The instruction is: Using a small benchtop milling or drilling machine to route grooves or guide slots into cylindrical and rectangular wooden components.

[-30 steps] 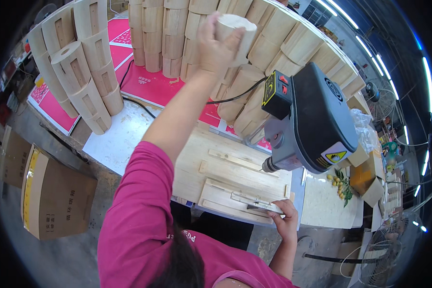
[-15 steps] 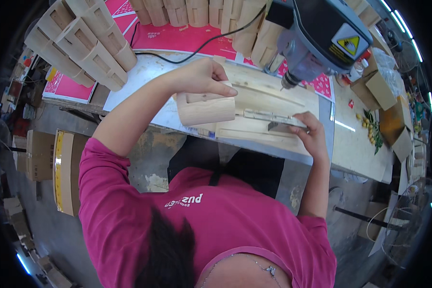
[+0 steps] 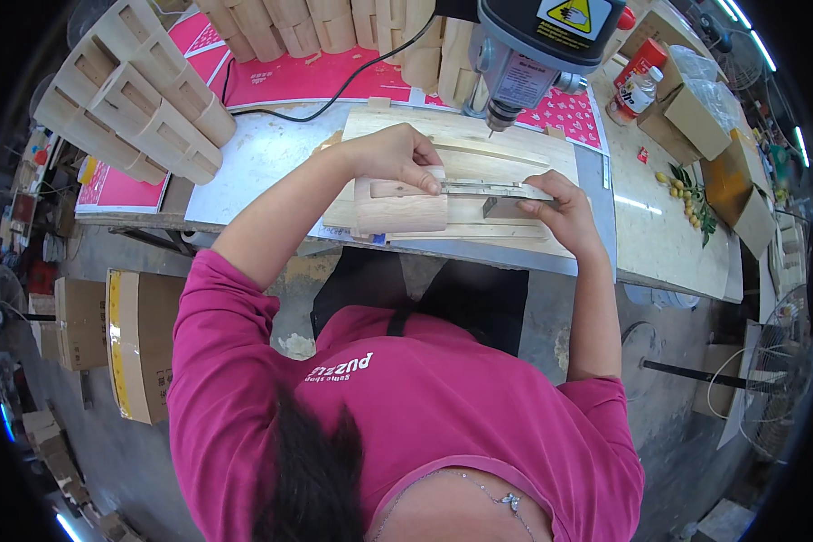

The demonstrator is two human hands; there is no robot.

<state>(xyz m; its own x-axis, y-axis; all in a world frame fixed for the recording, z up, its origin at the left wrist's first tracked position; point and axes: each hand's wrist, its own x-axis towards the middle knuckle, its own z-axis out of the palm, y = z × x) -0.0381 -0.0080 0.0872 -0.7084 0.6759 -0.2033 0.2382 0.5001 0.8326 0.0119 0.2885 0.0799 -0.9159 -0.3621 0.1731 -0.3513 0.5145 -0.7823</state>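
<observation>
My left hand [image 3: 396, 155] is closed round a pale, rounded wooden block [image 3: 402, 213] with a long recess cut in its upper side. My right hand [image 3: 565, 212] pinches the right end of a flat metal strip [image 3: 490, 190] with a bent plate below it. The strip's left end lies at the block's recess, beside my left thumb; whether it sits inside, I cannot tell. Both are held over a wooden board with raised rails [image 3: 515, 164]. Beyond my hands hangs the drill press [image 3: 533, 68], its bit [image 3: 492, 134] above the board.
Recessed wooden blocks [image 3: 140, 99] are stacked at the left, and several more [image 3: 325, 23] stand at the back. A black cable [image 3: 339, 93] crosses the pink sheet [image 3: 307, 77]. At right are a bottle [image 3: 632, 95], an opened carton [image 3: 696, 126] and a fruit sprig [image 3: 689, 194].
The metal strip and the wooden block have come together, the strip's left end now reaching my left thumb. My hands are closer to each other. The whole view has shifted.
</observation>
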